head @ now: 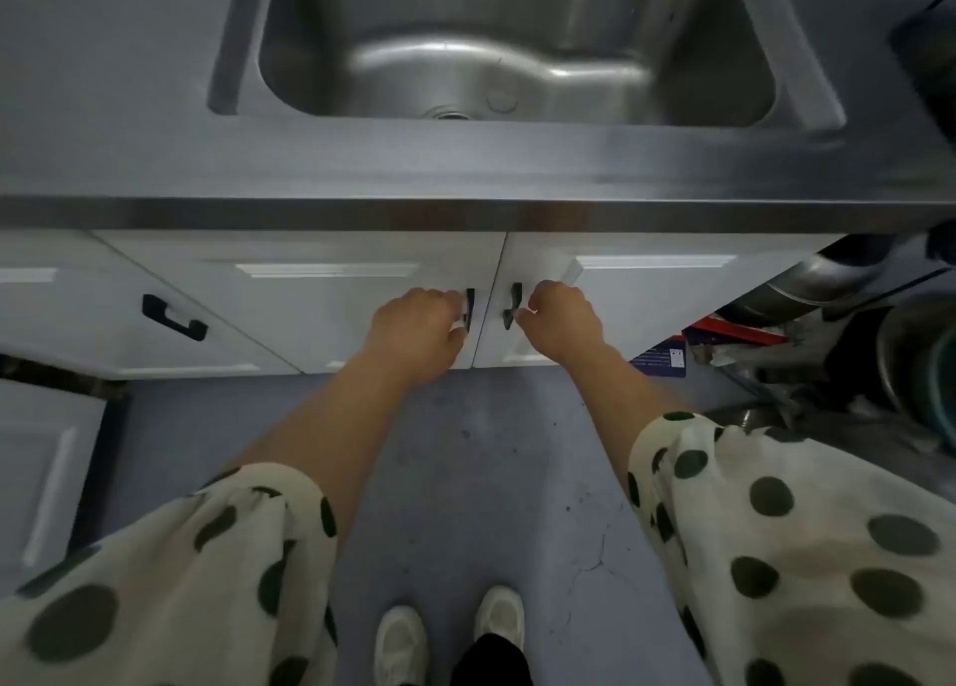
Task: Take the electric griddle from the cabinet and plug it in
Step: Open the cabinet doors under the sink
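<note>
Under the steel sink, two white cabinet doors meet at the middle, the left door (289, 302) and the right door (652, 302). Each carries a black handle near the seam. My left hand (419, 328) has its fingers curled around the left handle (469, 309). My right hand (561, 318) grips the right handle (512, 305). Both doors look shut or barely ajar. The electric griddle is not visible; the cabinet's inside is hidden.
A stainless steel sink (807, 101) sits in the steel counter (103, 116) above. Another white door with a black handle (173, 318) stands to the left. Metal pots and red and blue packaging (734, 333) crowd the right. My white shoes (450, 634) stand on grey floor.
</note>
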The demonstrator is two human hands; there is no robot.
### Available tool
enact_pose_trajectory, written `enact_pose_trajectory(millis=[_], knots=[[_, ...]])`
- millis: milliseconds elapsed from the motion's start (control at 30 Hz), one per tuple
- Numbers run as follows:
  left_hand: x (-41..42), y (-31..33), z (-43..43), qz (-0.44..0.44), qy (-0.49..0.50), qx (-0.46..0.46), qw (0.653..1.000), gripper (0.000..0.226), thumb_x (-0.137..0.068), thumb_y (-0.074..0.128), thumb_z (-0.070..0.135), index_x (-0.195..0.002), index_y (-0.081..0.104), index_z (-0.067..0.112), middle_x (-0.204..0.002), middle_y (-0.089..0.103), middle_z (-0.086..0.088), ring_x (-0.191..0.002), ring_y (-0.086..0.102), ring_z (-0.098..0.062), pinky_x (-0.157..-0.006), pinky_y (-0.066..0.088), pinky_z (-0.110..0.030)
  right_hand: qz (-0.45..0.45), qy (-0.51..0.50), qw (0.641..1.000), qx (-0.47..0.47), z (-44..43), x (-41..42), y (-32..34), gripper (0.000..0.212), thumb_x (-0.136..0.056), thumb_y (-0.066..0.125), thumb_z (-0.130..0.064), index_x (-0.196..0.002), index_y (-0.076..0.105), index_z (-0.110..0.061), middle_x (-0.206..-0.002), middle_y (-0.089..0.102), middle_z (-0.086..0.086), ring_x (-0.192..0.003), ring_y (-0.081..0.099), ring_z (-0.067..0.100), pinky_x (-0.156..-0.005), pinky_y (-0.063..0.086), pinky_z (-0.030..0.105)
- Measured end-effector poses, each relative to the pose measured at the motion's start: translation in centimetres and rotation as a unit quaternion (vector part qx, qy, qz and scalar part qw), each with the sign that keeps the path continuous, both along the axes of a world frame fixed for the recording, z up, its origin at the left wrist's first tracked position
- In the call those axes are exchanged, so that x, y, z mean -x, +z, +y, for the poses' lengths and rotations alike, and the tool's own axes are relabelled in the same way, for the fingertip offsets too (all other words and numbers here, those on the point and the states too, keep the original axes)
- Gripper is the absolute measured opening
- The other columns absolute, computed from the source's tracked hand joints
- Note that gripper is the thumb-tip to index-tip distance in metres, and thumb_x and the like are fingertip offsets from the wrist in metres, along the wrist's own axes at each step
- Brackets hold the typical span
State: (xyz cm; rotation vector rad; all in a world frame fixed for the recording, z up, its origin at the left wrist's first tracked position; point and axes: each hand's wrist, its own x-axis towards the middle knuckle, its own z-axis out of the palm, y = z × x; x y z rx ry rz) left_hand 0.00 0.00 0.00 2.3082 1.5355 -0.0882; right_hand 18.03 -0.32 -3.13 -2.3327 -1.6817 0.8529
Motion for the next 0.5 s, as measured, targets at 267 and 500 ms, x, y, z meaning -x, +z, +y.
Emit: enact_pose_trajectory(millis=[267,500], knots=[[-1.3,-4.1,1.2,-0.007,0.002,0.004,1.000,0.031,-0.097,0.047,0.028,-0.119,0.056,0.008,-0.110,0.065,-0.009,-0.105,0.057,-0.027,-0.080,0.049,-0.038,0.005,-0.056,0.998,-0.015,2.5,0.8,-5.4,0.029,-0.090,0.054,-0.028,-0.094,0.067,-0.003,-0.093,0.066,0.014,-0.084,0.064,0.031,-0.073,0.054,0.034],[-1.7,-5.0,1.3,-0.018,-0.002,0.011,1.000,0.029,-0.097,0.046,0.025,-0.116,0.057,0.006,-0.109,0.065,-0.011,-0.102,0.058,-0.028,-0.081,0.051,-0.041,0.043,-0.087,0.994,-0.044,2.6,0.9,-7.0,0.029,-0.088,0.053,-0.018,-0.083,0.067,0.007,-0.073,0.058,0.013,-0.063,0.053,0.024,-0.054,0.042,0.027]])
